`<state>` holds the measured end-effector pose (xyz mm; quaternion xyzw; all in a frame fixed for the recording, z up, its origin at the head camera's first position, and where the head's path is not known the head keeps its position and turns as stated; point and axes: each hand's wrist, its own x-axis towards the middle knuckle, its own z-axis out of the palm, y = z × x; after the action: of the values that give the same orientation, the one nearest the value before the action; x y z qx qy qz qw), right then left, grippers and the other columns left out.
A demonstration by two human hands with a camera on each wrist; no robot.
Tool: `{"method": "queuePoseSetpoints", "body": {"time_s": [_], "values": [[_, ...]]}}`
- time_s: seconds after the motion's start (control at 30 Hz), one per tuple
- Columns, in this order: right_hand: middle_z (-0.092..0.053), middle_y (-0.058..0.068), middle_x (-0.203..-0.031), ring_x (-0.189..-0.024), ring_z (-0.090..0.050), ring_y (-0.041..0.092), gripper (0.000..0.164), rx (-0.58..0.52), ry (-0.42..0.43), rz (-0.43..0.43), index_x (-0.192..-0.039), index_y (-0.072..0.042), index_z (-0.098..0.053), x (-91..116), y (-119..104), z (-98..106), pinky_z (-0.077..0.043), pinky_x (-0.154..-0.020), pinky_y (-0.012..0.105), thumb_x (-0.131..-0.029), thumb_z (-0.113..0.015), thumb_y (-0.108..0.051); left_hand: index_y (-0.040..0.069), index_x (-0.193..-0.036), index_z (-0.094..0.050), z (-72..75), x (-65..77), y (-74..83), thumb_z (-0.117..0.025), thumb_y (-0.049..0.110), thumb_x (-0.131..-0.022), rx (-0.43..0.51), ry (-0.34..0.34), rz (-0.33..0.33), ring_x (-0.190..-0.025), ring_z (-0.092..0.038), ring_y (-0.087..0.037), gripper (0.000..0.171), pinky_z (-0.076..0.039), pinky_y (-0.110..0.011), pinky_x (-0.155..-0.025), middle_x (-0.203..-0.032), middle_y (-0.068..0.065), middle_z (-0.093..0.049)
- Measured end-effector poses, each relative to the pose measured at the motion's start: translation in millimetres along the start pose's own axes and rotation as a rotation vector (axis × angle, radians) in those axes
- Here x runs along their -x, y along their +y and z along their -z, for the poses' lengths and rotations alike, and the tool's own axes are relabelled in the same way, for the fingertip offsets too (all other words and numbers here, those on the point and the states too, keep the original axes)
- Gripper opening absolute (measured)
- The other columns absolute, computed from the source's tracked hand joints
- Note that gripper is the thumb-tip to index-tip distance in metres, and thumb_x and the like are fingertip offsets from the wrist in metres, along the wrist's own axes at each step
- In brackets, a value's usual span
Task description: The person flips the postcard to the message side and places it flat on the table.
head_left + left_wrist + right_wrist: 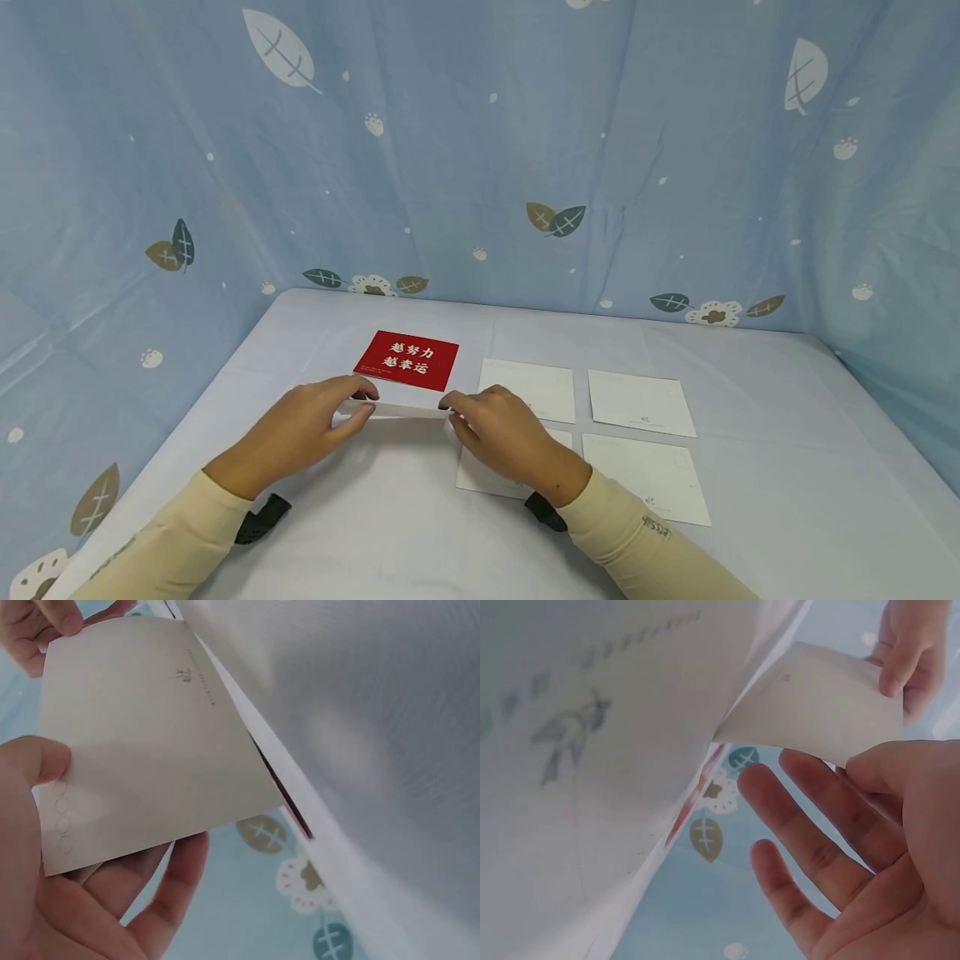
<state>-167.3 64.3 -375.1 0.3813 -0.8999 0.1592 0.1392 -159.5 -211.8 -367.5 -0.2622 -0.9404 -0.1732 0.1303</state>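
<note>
Between my hands is a white-backed postcard (405, 411), tilted and seen nearly edge-on in the head view. My left hand (303, 427) pinches its left end, the thumb lying on the pale printed back (150, 727) in the left wrist view. At the other end, my right hand (504, 435) pinches the card between thumb and fingers. The card (817, 705) bows slightly in the right wrist view. Just beyond it, a red postcard (408, 360) with white characters lies flat on the table. My right forearm and hand partly cover a white postcard (480, 477).
More white postcards lie blank side up at the right, including a far one (641, 402) and a near one (648, 479). A white cloth covers the table (360, 533). Behind it hangs a blue leaf-patterned curtain (465, 150).
</note>
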Motion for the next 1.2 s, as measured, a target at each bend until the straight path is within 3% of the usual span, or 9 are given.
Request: {"method": "queuePoseSetpoints", "body": {"time_s": [0.27, 0.6, 0.93, 1.2], "values": [[-0.078, -0.004, -0.098, -0.082, -0.073, 0.009, 0.023, -0.007, 0.016, 0.011, -0.111, -0.015, -0.07, 0.0, 0.7, -1.4, -0.057, -0.086, 0.031, -0.09, -0.072, -0.007, 0.016, -0.1, -0.067, -0.9, -0.3, -1.1, -0.079, 0.015, -0.085, -0.022, 0.117, -0.091, -0.086, -0.07, -0.013, 0.019, -0.061, -0.037, -0.076, -0.097, 0.004, -0.074], [-0.078, -0.004, -0.09, -0.075, -0.071, 0.008, 0.029, 0.002, 0.06, 0.04, -0.116, -0.014, -0.07, -0.4, -0.1, -0.1, -0.057, -0.086, 0.03, -0.088, -0.072, -0.006, 0.014, -0.094, -0.069, -1.8, -2.8, -3.8, -0.084, 0.011, -0.077, -0.028, 0.288, -0.176, -0.076, -0.068, -0.01, 0.023, -0.06, -0.032, -0.067, -0.089, 0.003, -0.072], [-0.069, -0.006, -0.069, -0.062, -0.06, 0.007, 0.044, 0.034, 0.104, 0.063, -0.13, -0.015, -0.065, 0.3, -1.3, 0.7, -0.057, -0.085, 0.028, -0.087, -0.074, -0.007, 0.01, -0.102, -0.069, -2.3, -3.7, -2.9, -0.085, 0.013, -0.077, -0.023, 0.288, -0.133, -0.081, -0.071, -0.014, 0.03, -0.061, -0.035, -0.072, -0.094, -0.001, -0.073], [-0.071, -0.005, -0.072, -0.064, -0.061, 0.008, 0.053, -0.003, 0.11, 0.087, -0.137, -0.015, -0.057, 0.7, -0.2, -1.8, -0.057, -0.076, 0.025, -0.087, -0.074, -0.006, 0.01, -0.109, -0.067, -3.2, -3.1, -3.6, -0.088, 0.013, -0.074, -0.003, 0.287, -0.137, -0.078, -0.066, -0.007, 0.041, -0.06, -0.028, -0.071, -0.097, 0.0, -0.07]]}}
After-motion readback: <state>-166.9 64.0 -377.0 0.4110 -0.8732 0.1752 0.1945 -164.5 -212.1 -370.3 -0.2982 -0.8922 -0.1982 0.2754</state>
